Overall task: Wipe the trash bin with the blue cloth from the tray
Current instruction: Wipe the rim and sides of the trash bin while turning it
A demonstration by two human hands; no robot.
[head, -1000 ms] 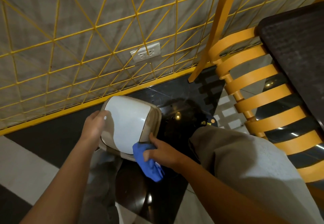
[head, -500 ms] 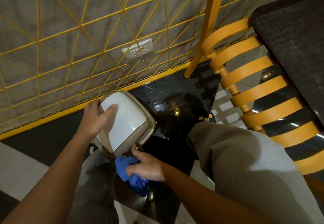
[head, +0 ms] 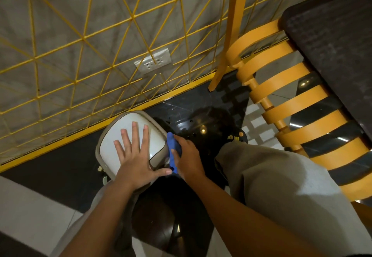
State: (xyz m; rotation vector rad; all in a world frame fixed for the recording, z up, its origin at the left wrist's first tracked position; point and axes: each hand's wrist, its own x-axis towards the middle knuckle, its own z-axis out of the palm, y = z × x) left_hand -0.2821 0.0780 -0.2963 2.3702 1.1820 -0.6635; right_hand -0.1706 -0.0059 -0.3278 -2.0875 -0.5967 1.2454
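The left hand (head: 138,156) lies flat and spread on the white lid of the trash bin (head: 112,146), fingers apart, palm down, thumb reaching toward the lower right corner of the lid; it grasps nothing and simply presses. The right hand (head: 186,157) is closed around the blue cloth (head: 172,152), holding it bunched against the bin's right side wall, just below the lid's rim.

The step in hand looks like wiping that right flank. To do it well, the flat hand should press firmly enough that the bin does not slide or tip on the glossy dark floor (head: 191,120), while the cloth hand drags in long strokes along the wall, with the cloth opened a little wider so more of it meets the surface. The thumb of the pressing hand sits very near the cloth's lower end, so it may need to shift out of the stroke's path.

The bin sits left of centre in the frame, directly under the left palm and touching the cloth at its right edge. Above it runs the yellow wire grid (head: 84,39) along the wall; an orange slatted chair (head: 291,99) fills the right of the frame, well apart from the bin
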